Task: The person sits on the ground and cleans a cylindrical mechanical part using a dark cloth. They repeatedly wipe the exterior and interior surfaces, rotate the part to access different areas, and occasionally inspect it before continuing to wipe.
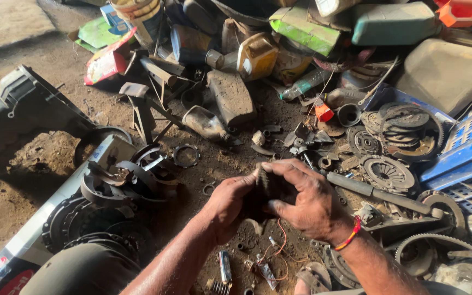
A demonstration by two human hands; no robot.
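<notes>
Small dark greasy part (261, 188), ribbed or toothed along its upper edge, held up between both hands above the dirt floor (23, 180), roughly mid-picture. Judged as mid-handling: part already lifted clear of the scrap and gripped, nothing yet fitted to it or set down, and exact kind of part impossible to tell under the grime.

Left hand (229, 205) cupped beneath and to one side, fingers curled tight around the lower half of the part. Right hand (306, 203) arched over from the other side, fingers (279, 166) bent and pressing on the top edge, thumb tucked under; both hands clenched on the part, not released. Red thread band (349, 236) around the right wrist.

Directly below the hands, thin orange wire (281, 240) looping over the floor, with a small silver cylinder (225, 266) and a spring (218, 285) near it. Just beside the right hand, long grey metal bar (375, 192). Further right, round clutch plates (386, 172) stacked and scattered, a toothed gear ring (438, 243), and a blue plastic crate (465, 158). To the left, curved brake shoes (121, 177) piled on dark clutch discs (83, 224), with a loose ring-shaped part (186, 155) near them. Well behind, heap of bottles, a yellow oil can (256, 54), a green canister (391, 23) and crumpled cartons
</notes>
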